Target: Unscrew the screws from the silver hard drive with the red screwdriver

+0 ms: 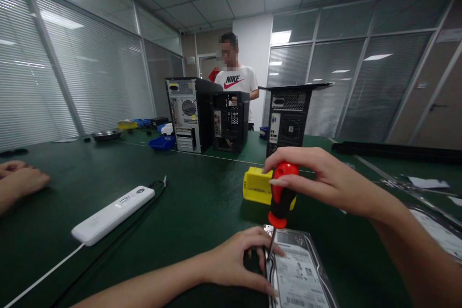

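"Green, the wide surface [202,192]. Who stands past it?"

"A co-worker [242,77] in a white shirt, partly hidden by the computer cases: a tall one on the left [187,110], a black one in the middle [233,122] and another on the right [288,108]."

"And smaller than those?"

"A long white box [113,215] lies to the left, a white cord running from its near end. Then the hard drive [303,274], lying label up at the near side, right in front of the person."

"Beyond the drive?"

"A yellow bin [255,185], partly covered by the tool. Another person's hands [25,183] show at the left edge."

"How are the worker's own hands?"

"Apart from each other. The left hand [241,257] has thumb and fingers spread, their tips on the drive's left side. The right hand [321,175] is clamped round the handle of a red and black screwdriver [285,197]."

"Where does its shaft point?"

"Down at the drive's left edge, beside the left fingers; whether it sits in a screw, one cannot tell."
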A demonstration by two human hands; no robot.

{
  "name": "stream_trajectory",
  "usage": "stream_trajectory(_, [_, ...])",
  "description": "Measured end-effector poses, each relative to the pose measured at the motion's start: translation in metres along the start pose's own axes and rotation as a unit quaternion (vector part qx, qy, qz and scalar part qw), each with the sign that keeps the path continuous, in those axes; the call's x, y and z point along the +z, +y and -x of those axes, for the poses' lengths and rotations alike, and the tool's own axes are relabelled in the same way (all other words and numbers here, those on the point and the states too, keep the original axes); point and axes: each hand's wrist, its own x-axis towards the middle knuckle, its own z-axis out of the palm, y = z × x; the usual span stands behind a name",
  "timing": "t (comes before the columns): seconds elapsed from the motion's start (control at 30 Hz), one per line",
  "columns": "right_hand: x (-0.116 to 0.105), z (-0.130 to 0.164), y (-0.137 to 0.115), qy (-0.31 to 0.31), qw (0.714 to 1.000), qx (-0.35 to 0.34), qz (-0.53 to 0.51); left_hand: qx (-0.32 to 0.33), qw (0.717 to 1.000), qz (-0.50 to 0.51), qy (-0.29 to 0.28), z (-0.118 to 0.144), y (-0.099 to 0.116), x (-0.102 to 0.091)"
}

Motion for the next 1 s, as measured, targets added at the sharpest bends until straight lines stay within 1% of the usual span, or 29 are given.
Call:
stream_trajectory(0.07, [0.0008,-0.0003,-0.0005,0.003,0.999,0.003,0.035,0.006,1.000,-0.005,0.002,0.0002,-0.0005,0.0000])
stream_trajectory(0.13, [-0.0004,0.0014,-0.0008,-0.005,0.999,0.008,0.040,0.010,1.000,-0.005,0.003,0.0002,-0.0009,0.0001])
stream_trajectory(0.3, [-0.0057,0.0070,-0.0015,-0.019,1.000,0.007,-0.014,0.014,1.000,0.007,0.000,0.0001,-0.0009,0.0005])
stream_trajectory(0.4, [-0.0044,0.0059,-0.0021,-0.004,0.999,0.023,-0.033,0.015,1.000,0.007,0.001,0.0004,-0.0008,0.0004])
stream_trajectory(0.47, [-0.0025,0.0036,-0.0021,0.005,0.999,0.017,-0.035,0.013,1.000,0.003,0.002,0.0005,-0.0007,0.0003])
stream_trajectory(0.57, [-0.0010,0.0010,-0.0015,-0.002,1.000,-0.005,-0.001,0.011,1.000,0.004,0.001,0.0002,-0.0001,0.0004])
stream_trajectory(0.67, [-0.0015,0.0022,-0.0005,-0.003,0.999,0.003,0.040,0.006,1.000,0.005,0.002,-0.0001,0.0004,0.0007])
stream_trajectory(0.73, [-0.0023,0.0043,0.0000,-0.005,1.000,0.006,0.027,0.006,1.000,0.003,0.002,0.0000,-0.0002,0.0008])
stream_trajectory(0.9, [-0.0024,0.0049,0.0001,-0.026,0.998,0.025,-0.053,0.012,1.000,0.009,0.000,0.0004,-0.0033,0.0012])
stream_trajectory(1.0, [-0.0005,0.0015,-0.0003,-0.020,0.998,0.024,-0.061,0.011,1.000,-0.006,0.005,0.0001,-0.0020,0.0013])
